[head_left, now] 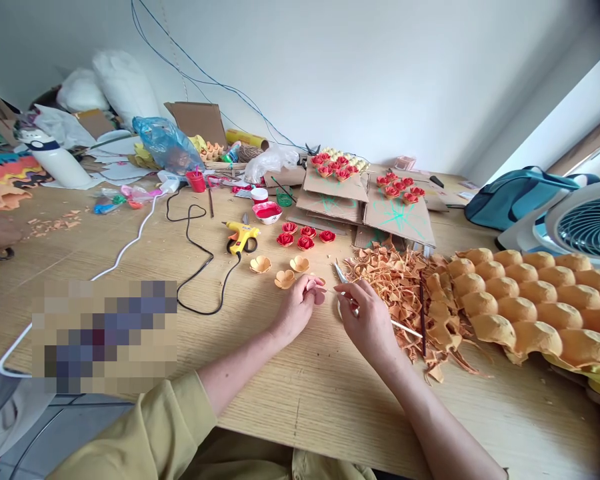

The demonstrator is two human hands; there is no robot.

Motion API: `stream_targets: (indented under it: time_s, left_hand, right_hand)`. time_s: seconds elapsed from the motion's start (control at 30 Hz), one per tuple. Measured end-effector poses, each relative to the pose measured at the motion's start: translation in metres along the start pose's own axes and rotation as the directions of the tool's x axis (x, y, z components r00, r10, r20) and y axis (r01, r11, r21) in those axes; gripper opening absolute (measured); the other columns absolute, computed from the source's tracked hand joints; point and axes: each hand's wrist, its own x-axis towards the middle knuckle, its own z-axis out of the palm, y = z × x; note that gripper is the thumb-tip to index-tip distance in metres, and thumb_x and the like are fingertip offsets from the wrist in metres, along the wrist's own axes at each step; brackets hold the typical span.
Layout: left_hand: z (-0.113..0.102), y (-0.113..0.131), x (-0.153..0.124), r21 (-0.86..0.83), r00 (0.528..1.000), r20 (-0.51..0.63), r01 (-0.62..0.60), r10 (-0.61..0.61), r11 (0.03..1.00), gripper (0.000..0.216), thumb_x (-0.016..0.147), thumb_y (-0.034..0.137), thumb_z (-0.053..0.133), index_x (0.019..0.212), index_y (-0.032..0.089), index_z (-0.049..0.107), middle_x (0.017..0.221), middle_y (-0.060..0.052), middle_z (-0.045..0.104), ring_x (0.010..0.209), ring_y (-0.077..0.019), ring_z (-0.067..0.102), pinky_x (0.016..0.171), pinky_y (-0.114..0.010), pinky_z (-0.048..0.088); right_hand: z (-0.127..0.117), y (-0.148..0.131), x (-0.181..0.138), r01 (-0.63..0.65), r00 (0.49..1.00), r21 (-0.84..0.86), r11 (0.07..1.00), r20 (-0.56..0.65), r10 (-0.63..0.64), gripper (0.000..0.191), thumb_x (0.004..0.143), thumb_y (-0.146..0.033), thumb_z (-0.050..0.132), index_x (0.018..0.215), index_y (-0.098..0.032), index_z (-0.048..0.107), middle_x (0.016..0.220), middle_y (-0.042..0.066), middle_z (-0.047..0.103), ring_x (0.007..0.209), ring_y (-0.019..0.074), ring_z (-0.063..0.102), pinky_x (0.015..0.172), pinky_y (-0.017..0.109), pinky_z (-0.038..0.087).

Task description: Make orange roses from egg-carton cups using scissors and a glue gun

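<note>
My left hand is closed, pinching a petal-shaped piece of orange egg carton. Close by on the right, my right hand has its fingertips pressed together near that piece; what they pinch is too small to make out. Scissors show beside and partly behind the right hand, and I cannot tell whether they rest on the table or hang on its fingers. Beyond my left hand sit several plain orange carton flower cups. Farther back are several red-painted carton roses.
Carton scraps are heaped right of my hands, next to an orange egg tray. A yellow glue gun trails a black cord. Red paint fills a bowl. Cardboard pieces carry roses. Another person's hand is far left.
</note>
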Motion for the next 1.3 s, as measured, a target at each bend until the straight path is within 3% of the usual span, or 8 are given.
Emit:
stream_targets:
  time_s: [0.3,0.47,0.67,0.9,1.07,1.3]
  left_hand:
    - [0.005,0.005,-0.003,0.021,1.0,-0.001,0.003,-0.003,1.0,0.011,0.087,0.008,0.051,0.089,0.018,0.056,0.085,-0.001,0.062,0.074,-0.0127,0.063,0.07,-0.025,0.05]
    - [0.008,0.011,-0.008,0.078,0.999,0.045,-0.022,0.018,0.997,0.014,0.085,0.008,0.053,0.093,0.018,0.056,0.085,0.0,0.064,0.076,-0.0133,0.064,0.072,-0.025,0.05]
    - [0.009,0.011,-0.01,0.188,0.998,0.066,-0.006,-0.007,0.982,0.011,0.083,0.014,0.06,0.093,0.018,0.058,0.082,-0.001,0.065,0.071,-0.0139,0.061,0.061,-0.023,0.046]
    - [0.008,0.008,-0.009,0.113,0.998,0.057,-0.005,-0.002,0.994,0.013,0.082,0.007,0.053,0.085,0.019,0.058,0.077,0.001,0.067,0.069,-0.0128,0.063,0.063,-0.023,0.047]
    - [0.005,0.001,-0.007,0.119,0.998,0.068,-0.008,0.0,0.993,0.002,0.086,0.017,0.058,0.086,0.018,0.06,0.072,0.0,0.067,0.064,-0.013,0.062,0.061,-0.023,0.046]
    - [0.001,-0.001,-0.005,0.11,0.995,0.094,0.006,-0.016,0.994,0.008,0.085,0.024,0.064,0.082,0.017,0.062,0.069,-0.001,0.067,0.061,-0.0134,0.063,0.058,-0.023,0.047]
  right_hand:
    - [0.006,-0.003,-0.004,0.024,0.997,-0.057,0.998,0.081,-0.019,0.019,0.092,-0.017,0.052,0.101,-0.022,0.068,0.089,0.005,0.068,0.067,0.0157,0.061,0.062,0.026,0.047]
    - [0.005,-0.002,-0.003,0.02,0.998,-0.12,0.993,0.069,-0.012,0.019,0.094,-0.018,0.053,0.098,-0.024,0.07,0.09,0.004,0.067,0.063,0.0138,0.059,0.058,0.024,0.042]
    - [0.007,0.0,-0.005,0.061,0.998,-0.252,0.966,0.017,-0.059,0.019,0.093,-0.018,0.053,0.09,-0.024,0.071,0.084,0.004,0.065,0.065,0.0158,0.06,0.056,0.025,0.037]
    - [0.006,0.0,-0.004,0.122,0.992,-0.255,0.959,0.02,-0.121,0.02,0.095,-0.017,0.053,0.093,-0.025,0.071,0.085,0.005,0.064,0.07,0.0177,0.06,0.06,0.026,0.039]
    - [0.005,0.001,-0.003,0.131,0.991,-0.248,0.96,0.024,-0.129,0.021,0.094,-0.015,0.053,0.093,-0.025,0.072,0.086,0.005,0.064,0.069,0.0168,0.059,0.061,0.026,0.039]
    - [0.004,0.002,-0.002,0.147,0.989,-0.244,0.958,0.052,-0.139,0.018,0.094,-0.017,0.054,0.091,-0.024,0.071,0.085,0.004,0.063,0.073,0.0175,0.06,0.063,0.026,0.039]
